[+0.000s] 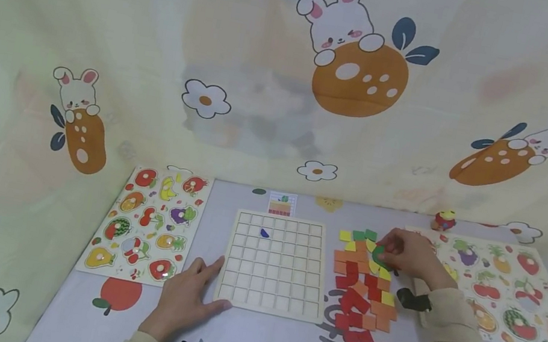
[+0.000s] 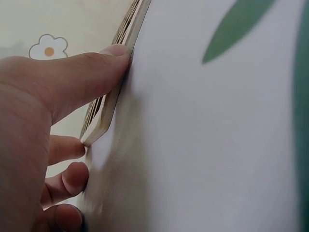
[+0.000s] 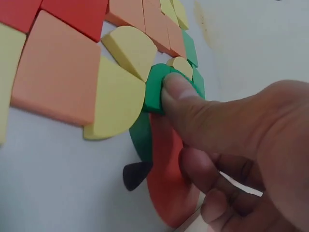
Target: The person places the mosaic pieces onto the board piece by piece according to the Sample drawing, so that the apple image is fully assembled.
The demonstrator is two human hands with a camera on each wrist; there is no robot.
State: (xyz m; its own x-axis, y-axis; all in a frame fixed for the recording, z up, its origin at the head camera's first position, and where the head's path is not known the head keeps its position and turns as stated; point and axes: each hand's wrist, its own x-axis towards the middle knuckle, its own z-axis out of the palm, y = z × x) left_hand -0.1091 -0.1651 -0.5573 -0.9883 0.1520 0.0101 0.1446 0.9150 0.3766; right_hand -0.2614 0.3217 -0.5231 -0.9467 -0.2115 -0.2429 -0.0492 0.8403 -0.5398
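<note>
A square wooden grid board (image 1: 223, 272) lies on the table, with a small dark blue piece (image 1: 265, 233) in one of its upper cells. At the board's near left corner is my left hand (image 1: 188, 296). Its thumb (image 2: 104, 72) presses the near edge, while the forefinger reaches along the left side. My right hand (image 1: 410, 255) pinches a green piece (image 3: 155, 89) between thumb and forefinger at the far part of a pile of flat pieces. Yellow half-round pieces (image 3: 118, 99) lie beside it, and an orange square (image 3: 55, 67) is close by.
Red pieces (image 1: 354, 301) and more orange, yellow and green ones spread right of the board. A small picture card (image 1: 281, 204) stands behind it. Fruit sticker sheets lie at the left (image 1: 143, 227) and right (image 1: 522, 294). A small figurine (image 1: 444, 220) sits at the back.
</note>
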